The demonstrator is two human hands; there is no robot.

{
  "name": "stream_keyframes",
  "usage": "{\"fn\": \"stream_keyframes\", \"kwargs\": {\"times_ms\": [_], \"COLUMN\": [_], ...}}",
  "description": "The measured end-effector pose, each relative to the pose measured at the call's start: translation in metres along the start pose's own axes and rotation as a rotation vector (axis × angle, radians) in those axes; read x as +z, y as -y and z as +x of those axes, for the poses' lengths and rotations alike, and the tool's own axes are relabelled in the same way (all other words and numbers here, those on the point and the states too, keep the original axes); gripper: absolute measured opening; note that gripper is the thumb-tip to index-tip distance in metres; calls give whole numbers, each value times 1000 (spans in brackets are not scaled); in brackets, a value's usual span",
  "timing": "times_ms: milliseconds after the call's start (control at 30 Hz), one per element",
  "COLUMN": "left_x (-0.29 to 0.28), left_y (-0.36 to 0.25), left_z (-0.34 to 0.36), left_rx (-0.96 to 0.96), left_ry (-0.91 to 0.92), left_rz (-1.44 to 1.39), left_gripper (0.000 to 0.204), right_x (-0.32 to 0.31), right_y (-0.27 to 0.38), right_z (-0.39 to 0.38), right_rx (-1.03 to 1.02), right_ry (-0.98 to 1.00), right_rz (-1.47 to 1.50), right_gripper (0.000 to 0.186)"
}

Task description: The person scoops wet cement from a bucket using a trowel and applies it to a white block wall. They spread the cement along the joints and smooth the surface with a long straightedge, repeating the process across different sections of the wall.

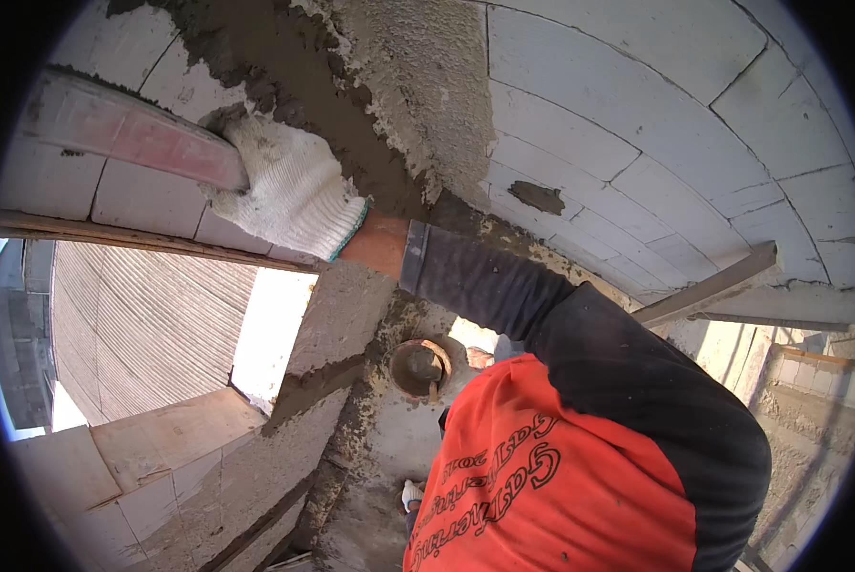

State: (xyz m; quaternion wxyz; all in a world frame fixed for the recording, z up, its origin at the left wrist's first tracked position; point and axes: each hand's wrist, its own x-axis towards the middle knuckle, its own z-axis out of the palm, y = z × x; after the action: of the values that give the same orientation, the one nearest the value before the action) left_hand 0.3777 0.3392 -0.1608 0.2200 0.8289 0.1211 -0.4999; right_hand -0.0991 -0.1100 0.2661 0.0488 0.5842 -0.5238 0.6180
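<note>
My right arm, in a dark sleeve, stretches across to the upper left. Its hand, in a white knitted glove [289, 186] with a green cuff edge, is closed on the end of a long flat straightedge [151, 138] with a faded pinkish face. Dark mortar clings to the bar's upper edge. The bar lies against or close to the block wall [132, 195]; which, I cannot tell. Beyond the glove is a band of wet grey mortar [275, 67]. Low beside my red shirt shows a small bit of white glove [411, 496], seemingly my left hand, its fingers hidden.
A round bucket [414, 391] with a stick-like handle in it stands on the mortar-stained floor. At left, a window opening shows a corrugated roof [151, 315]. A wooden plank [709, 286] slants by the right block wall [628, 124], which bears a mortar patch [536, 196].
</note>
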Motion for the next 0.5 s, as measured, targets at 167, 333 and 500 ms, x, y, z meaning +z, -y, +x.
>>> {"fn": "stream_keyframes", "kwargs": {"times_ms": [167, 333, 500], "left_x": [47, 55, 127], "left_y": [-20, -93, -169], "left_z": [-52, -189, -373], "left_rx": [243, 706, 1335], "left_ry": [176, 277, 24], "left_rz": [27, -28, 138], "left_gripper": [69, 73, 77], "right_x": [76, 91, 29], "right_y": [-30, -10, -22], "right_z": [-131, -170, -233], "right_rx": [262, 319, 316], "right_ry": [364, 366, 499], "right_rz": [5, 146, 107], "right_gripper": [54, 45, 44]}}
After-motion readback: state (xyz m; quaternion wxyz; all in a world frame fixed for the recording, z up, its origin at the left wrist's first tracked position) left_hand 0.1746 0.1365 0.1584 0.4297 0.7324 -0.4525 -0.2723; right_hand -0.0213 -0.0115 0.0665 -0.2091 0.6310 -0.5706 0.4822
